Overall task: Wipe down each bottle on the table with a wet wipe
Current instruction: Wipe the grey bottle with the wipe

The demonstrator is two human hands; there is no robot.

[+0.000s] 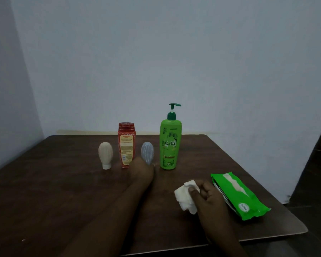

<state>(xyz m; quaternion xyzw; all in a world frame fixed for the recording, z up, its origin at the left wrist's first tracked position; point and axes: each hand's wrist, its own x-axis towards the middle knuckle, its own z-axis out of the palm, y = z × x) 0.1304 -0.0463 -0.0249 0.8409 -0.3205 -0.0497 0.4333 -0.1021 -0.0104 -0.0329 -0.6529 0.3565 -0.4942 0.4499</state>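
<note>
Four bottles stand in a row at the back of the dark table [63,191]: a small cream bottle [105,154] on its cap, a red bottle [126,144], a small grey bottle [147,151] and a tall green pump bottle [170,143]. My left hand [142,169] reaches to the grey bottle and covers its lower end, with fingers curled round it. My right hand [208,196] is nearer to me and grips a crumpled white wet wipe [184,198] just above the table.
A green pack of wet wipes [238,196] lies on the table right of my right hand, close to the right edge. Pale walls stand behind and to the left of the table.
</note>
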